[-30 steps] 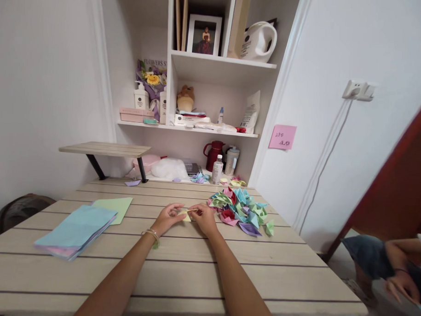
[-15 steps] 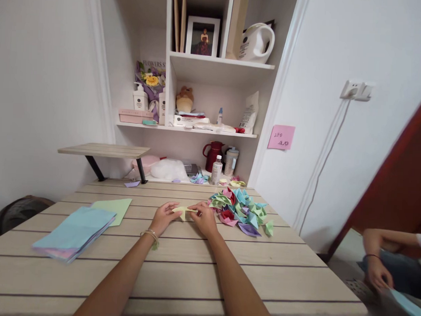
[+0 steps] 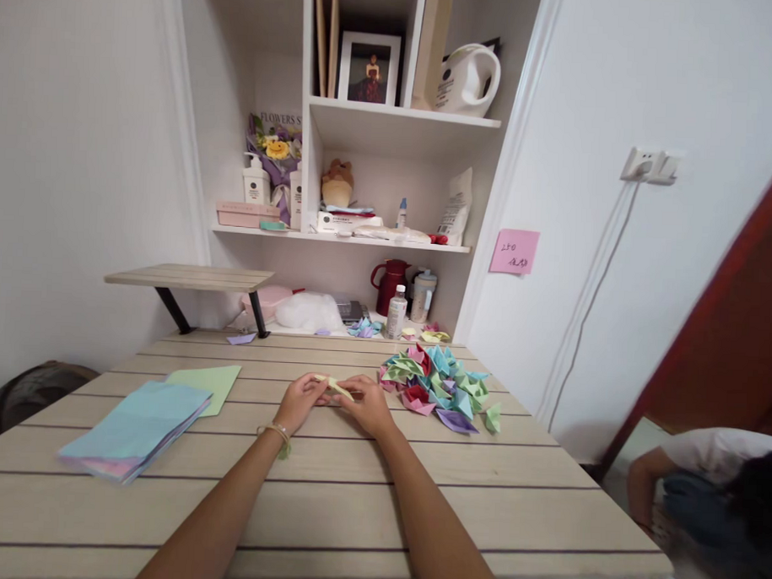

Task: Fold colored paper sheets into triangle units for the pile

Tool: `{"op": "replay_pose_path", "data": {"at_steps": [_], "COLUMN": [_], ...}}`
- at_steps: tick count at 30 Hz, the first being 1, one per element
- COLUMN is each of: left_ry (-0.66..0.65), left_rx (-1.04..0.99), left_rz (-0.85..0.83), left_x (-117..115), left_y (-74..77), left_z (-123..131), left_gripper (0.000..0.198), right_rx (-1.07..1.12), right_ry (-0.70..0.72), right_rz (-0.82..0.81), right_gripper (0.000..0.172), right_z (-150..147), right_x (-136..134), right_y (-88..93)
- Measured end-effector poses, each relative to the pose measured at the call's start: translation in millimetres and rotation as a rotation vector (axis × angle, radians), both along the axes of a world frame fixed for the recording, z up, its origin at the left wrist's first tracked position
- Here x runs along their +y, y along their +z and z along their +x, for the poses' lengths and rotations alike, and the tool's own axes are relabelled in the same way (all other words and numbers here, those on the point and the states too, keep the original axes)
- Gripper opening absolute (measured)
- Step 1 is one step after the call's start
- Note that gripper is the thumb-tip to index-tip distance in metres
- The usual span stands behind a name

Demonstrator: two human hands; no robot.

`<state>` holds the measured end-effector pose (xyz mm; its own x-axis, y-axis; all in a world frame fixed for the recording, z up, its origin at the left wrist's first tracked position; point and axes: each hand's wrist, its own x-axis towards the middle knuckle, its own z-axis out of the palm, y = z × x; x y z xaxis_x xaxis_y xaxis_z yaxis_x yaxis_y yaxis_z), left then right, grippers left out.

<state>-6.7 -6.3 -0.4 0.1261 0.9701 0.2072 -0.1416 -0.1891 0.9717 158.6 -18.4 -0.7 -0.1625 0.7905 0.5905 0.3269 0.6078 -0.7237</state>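
Note:
Between my two hands, over the middle of the wooden table [image 3: 328,490], is a small folded piece of pale yellow paper [image 3: 333,385]. My left hand [image 3: 301,402] pinches its left end, a bracelet round the wrist. Closed on its right end are the fingers of my right hand [image 3: 367,402]. Part of the paper is hidden behind the fingers. To the right of my right hand lies a heap of folded paper boats [image 3: 443,380] in pink, blue, green, red and purple.
At the left lie a stack of blue and pink paper sheets [image 3: 137,424] and a green sheet [image 3: 211,385]. A small raised shelf [image 3: 190,276] stands at the back left. A bottle [image 3: 396,313] stands behind the heap. Another person [image 3: 702,478] bends down beyond the table's right edge.
The yellow paper has turned and tilted between my hands, now looking narrower. My fingers have shifted slightly on it. At the right, the other person has leaned down and forward.

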Motion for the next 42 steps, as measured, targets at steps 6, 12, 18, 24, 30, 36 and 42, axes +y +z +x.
{"op": "replay_pose_path", "data": {"at_steps": [6, 12, 18, 24, 30, 36, 42], "left_ry": [-0.015, 0.007, -0.002, -0.010, 0.011, -0.019, -0.028], "left_rx": [0.003, 0.003, 0.054, 0.070, 0.064, 0.122, 0.150], "left_rz": [0.018, 0.042, 0.108, 0.121, 0.099, 0.151, 0.176], "left_x": [-2.5, -4.0, -5.9, -6.0, -6.1, -5.2, -4.1], "left_y": [2.4, 3.4, 2.9, 2.6, 4.4, 2.5, 0.8], "left_z": [2.2, 2.9, 4.3, 4.7, 4.6, 3.9, 2.9], "left_gripper": [0.039, 0.039, 0.033, 0.030, 0.032, 0.034, 0.030], "right_rx": [-0.007, 0.026, -0.098, -0.089, -0.111, -0.192, -0.166], "right_ry": [-0.046, -0.015, -0.057, -0.024, -0.012, -0.057, -0.036], "right_rz": [-0.019, -0.011, 0.079, 0.052, 0.010, 0.009, -0.012], "right_gripper": [0.023, 0.023, 0.024, 0.028, 0.031, 0.031, 0.029], "right_z": [0.9, 0.2, -0.1, -1.6, -2.7, -1.7, -1.6], "right_x": [0.3, 2.7, -1.2, -4.4, -6.1, -8.3, -7.4], "right_y": [-0.6, -3.5, 1.2, 3.2, 3.6, 4.7, 4.8]}}
